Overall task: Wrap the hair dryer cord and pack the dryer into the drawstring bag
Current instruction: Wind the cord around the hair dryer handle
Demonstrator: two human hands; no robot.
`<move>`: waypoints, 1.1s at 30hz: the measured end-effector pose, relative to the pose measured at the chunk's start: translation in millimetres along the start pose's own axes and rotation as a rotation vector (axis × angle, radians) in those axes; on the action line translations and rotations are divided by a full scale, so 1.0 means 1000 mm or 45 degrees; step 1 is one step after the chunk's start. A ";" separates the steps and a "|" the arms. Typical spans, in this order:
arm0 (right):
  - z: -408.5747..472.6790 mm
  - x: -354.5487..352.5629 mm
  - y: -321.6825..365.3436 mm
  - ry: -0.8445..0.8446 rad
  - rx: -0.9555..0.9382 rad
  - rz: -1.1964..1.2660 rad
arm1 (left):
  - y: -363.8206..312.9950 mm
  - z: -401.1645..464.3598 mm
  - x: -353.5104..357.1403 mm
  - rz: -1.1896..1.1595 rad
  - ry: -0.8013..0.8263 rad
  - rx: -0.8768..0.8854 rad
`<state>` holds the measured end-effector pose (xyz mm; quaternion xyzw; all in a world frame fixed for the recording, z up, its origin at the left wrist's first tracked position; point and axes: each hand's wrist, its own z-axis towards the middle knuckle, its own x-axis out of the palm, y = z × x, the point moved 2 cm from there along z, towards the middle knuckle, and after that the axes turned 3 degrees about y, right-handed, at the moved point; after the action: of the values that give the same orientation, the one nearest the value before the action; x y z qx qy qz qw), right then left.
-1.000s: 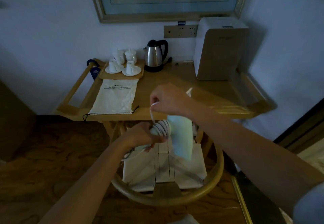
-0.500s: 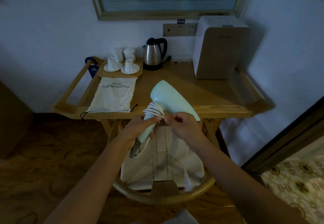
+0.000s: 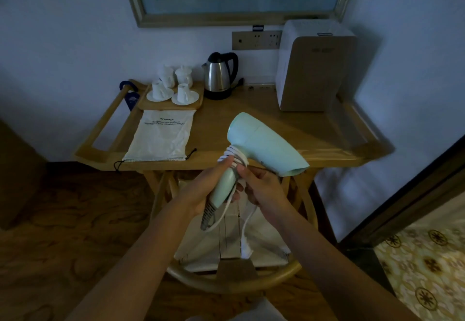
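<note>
A pale mint hair dryer (image 3: 264,144) is held in front of the table edge, its barrel pointing right. My left hand (image 3: 208,190) grips the dryer's handle. Several turns of white cord (image 3: 232,156) are wound around the top of the handle. My right hand (image 3: 261,186) pinches the cord just below those turns. The loose end of the cord hangs down to the white plug (image 3: 246,249) over the chair. A cream drawstring bag (image 3: 161,135) lies flat on the left part of the wooden table (image 3: 314,124), apart from both hands.
On the table stand a tray with white cups (image 3: 173,91), a steel kettle (image 3: 219,75) and a white box appliance (image 3: 312,66). A round wooden chair (image 3: 234,280) with a white cushion sits below my hands. A wall lies behind, a doorway at right.
The dryer has turned from nozzle down to barrel up and pointing right. My right hand came down from above to the wound cord at the handle; the plug end now hangs free.
</note>
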<state>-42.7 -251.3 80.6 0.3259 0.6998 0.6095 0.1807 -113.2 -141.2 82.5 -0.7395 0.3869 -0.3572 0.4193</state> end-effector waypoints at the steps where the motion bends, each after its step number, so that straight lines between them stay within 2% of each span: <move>1: 0.001 -0.001 -0.001 -0.025 -0.001 -0.011 | -0.001 -0.002 0.001 0.028 -0.027 -0.043; 4: 0.005 -0.006 0.002 -0.052 -0.027 -0.090 | 0.001 -0.005 -0.002 0.245 -0.120 -0.061; 8: 0.010 -0.010 0.010 -0.033 -0.041 -0.130 | 0.007 -0.008 -0.001 0.418 -0.142 0.165; 9: 0.011 -0.008 0.014 -0.029 -0.048 -0.210 | 0.007 -0.007 0.001 0.429 -0.208 0.202; 11: 0.013 -0.007 0.021 -0.033 -0.098 -0.588 | 0.008 -0.005 0.004 0.497 -0.363 0.279; 13: 0.009 -0.003 0.032 -0.022 -0.192 -0.952 | 0.007 -0.004 0.001 0.710 -0.515 0.373; 16: -0.006 0.015 0.057 0.025 -0.427 -1.100 | 0.007 -0.005 -0.008 1.178 -0.624 0.384; 18: -0.013 0.033 0.068 0.065 -0.556 -1.150 | 0.009 -0.007 -0.006 1.327 -0.607 0.398; 21: -0.021 0.043 0.066 0.165 -0.607 -1.165 | 0.007 -0.009 -0.003 1.214 -0.641 0.491; 23: -0.022 0.034 0.053 0.203 -0.532 -1.113 | 0.001 -0.005 -0.010 1.087 -0.627 0.470; 26: -0.018 0.007 0.028 0.047 -0.381 -1.014 | -0.006 -0.005 -0.016 0.980 -0.599 0.401; 28: -0.016 -0.007 0.014 -0.085 -0.369 -0.959 | -0.003 -0.008 -0.013 0.916 -0.539 0.291; 33: -0.019 -0.016 -0.013 -0.228 -0.443 -0.951 | 0.010 -0.010 -0.004 0.289 -0.309 0.075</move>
<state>-45.9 -276.6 69.7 0.0662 0.6381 0.5804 0.5016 -126.4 -144.3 76.2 -0.7161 0.4040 -0.2268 0.5221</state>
